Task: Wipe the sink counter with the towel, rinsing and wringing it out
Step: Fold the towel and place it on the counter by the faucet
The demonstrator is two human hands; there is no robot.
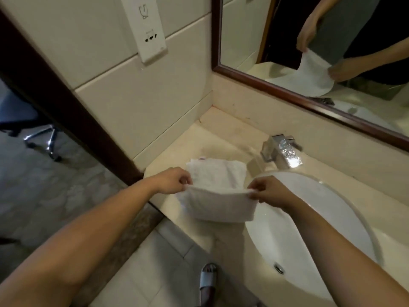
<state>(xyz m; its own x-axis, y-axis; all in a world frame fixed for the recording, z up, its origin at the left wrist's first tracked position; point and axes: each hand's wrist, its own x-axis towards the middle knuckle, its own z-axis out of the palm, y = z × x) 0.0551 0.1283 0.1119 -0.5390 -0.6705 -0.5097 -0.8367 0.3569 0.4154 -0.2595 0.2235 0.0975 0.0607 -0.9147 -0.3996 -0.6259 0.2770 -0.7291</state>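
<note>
A white towel [218, 203] is stretched between my two hands above the beige sink counter [212, 138], left of the basin. My left hand [171, 180] pinches its upper left corner. My right hand [266, 190] pinches the upper right corner. The towel's lower half hangs toward me over the counter's front edge. Its far part lies folded on the counter behind my hands, with a small label at the back edge. The white oval basin [314, 229] sits to the right, its drain near the front.
A chrome faucet [282, 152] stands behind the basin. A wood-framed mirror [287, 89] on the back wall reflects the hands and towel. A tiled wall with a socket plate [147, 29] borders the left. Below are the tiled floor and a sandalled foot [208, 282].
</note>
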